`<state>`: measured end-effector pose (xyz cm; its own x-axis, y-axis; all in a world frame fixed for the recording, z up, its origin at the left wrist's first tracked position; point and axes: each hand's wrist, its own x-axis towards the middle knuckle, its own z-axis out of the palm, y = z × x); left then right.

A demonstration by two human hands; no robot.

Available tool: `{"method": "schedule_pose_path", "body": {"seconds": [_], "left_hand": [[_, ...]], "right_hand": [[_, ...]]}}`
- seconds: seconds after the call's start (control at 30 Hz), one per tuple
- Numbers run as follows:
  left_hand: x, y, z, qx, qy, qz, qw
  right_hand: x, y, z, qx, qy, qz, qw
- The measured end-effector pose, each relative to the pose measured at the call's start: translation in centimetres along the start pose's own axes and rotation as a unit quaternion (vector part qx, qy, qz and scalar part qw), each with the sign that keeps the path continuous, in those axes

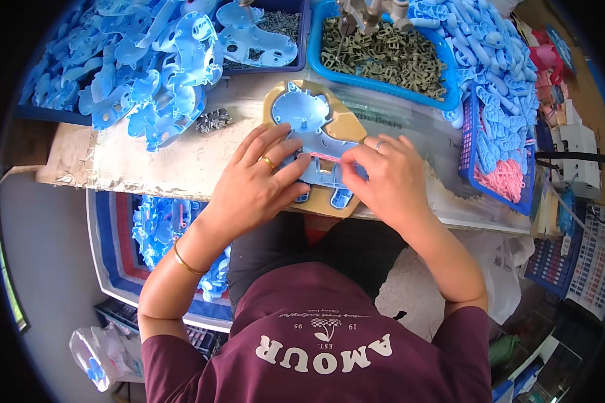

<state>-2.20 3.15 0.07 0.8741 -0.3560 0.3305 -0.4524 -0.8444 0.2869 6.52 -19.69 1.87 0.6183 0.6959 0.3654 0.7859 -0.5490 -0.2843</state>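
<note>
A light-blue plastic shell half (301,111), shaped like a toy figure's body, lies hollow side up in a tan fixture (348,124) at the table's near edge. A thin pink plastic rod (326,158) lies across its middle. My left hand (261,176) rests over the shell's left side, fingers stretched out, with a ring and a bangle on it. On the other side my right hand (388,176) has thumb and forefinger closed at the rod's right end, against the shell's edge. The fingertips hide that end.
Blue shells (124,50) are heaped at the far left, next to a dark bin of small metal parts (282,25). A blue basin (383,97) holds olive clips under a metal machine head (376,13). Right stands a basket (469,144) of blue and pink pieces.
</note>
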Motion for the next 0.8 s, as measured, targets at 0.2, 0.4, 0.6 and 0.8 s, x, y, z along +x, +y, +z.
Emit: {"method": "schedule_pose_path", "body": {"seconds": [0.2,0.4,0.6,0.8], "left_hand": [[0.0,0.1,-0.1,0.006,-0.005,-0.006,1.0],[0.0,-0.1,0.2,-0.007,0.009,-0.004,1.0],[0.0,-0.2,-0.1,0.0,0.018,0.0,1.0],[-0.2,0.1,0.2,0.017,0.042,0.009,0.999]], "right_hand": [[0.4,-0.2,-0.7,0.036,-0.081,0.055,0.994],[0.9,0.5,-0.7,0.042,-0.119,0.052,0.991],[1.2,0.1,-1.1,0.019,-0.127,0.036,0.991],[9.0,-2.5,-2.7,0.227,0.017,-0.018,0.974]]}}
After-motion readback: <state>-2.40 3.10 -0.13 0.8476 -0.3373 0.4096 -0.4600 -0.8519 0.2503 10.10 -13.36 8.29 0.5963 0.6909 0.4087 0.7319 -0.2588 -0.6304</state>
